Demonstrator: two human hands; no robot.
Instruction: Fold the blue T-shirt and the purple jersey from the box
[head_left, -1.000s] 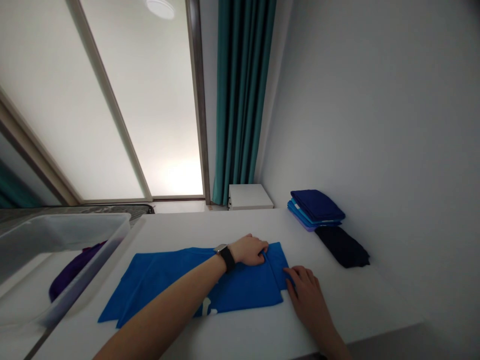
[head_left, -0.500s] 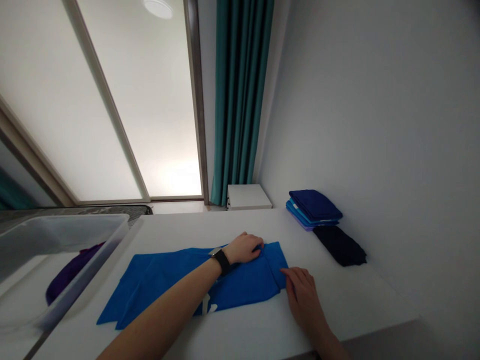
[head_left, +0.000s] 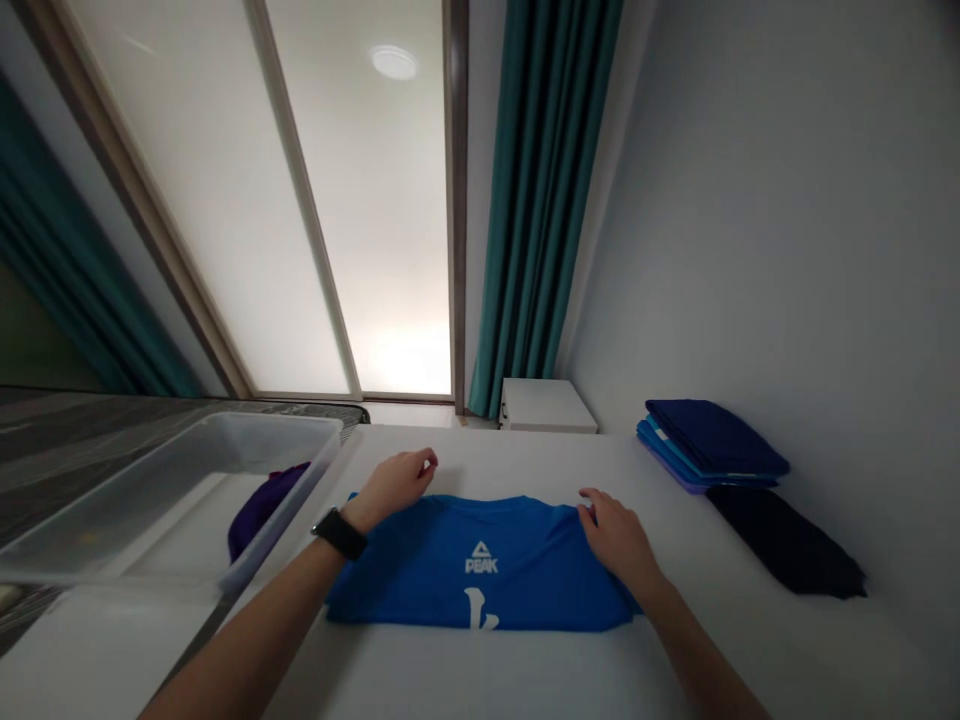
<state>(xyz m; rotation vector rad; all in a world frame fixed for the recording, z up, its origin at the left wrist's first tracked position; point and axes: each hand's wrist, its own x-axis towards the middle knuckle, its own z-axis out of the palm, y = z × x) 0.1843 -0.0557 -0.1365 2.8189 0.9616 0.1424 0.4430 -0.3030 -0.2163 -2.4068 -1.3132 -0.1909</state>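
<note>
A blue T-shirt [head_left: 540, 575] lies folded on the white table, its neckline facing the far side. White "PEAK" lettering and part of a white character show on its front. My left hand [head_left: 397, 485], with a dark watch [head_left: 340, 534] at the wrist, is over the shirt's upper left corner. Its fingers are loosely curled and hold nothing visible. At the upper right shoulder of the shirt is my right hand [head_left: 619, 540], thumb and fingers slightly apart. Whether its fingertips touch the cloth is hard to tell.
A clear plastic bin [head_left: 277, 430] with a purple garment [head_left: 262, 510] stands at the left. Folded clothes [head_left: 712, 440] are stacked at the right by the wall, next to a black folded garment [head_left: 784, 535]. A white cabinet [head_left: 547, 403] stands beyond the table [head_left: 480, 680].
The shirt now lies as a wide folded panel with its printed front showing. My left hand has let go and moved left; my right hand has come off the sleeve end. The view has shifted left.
</note>
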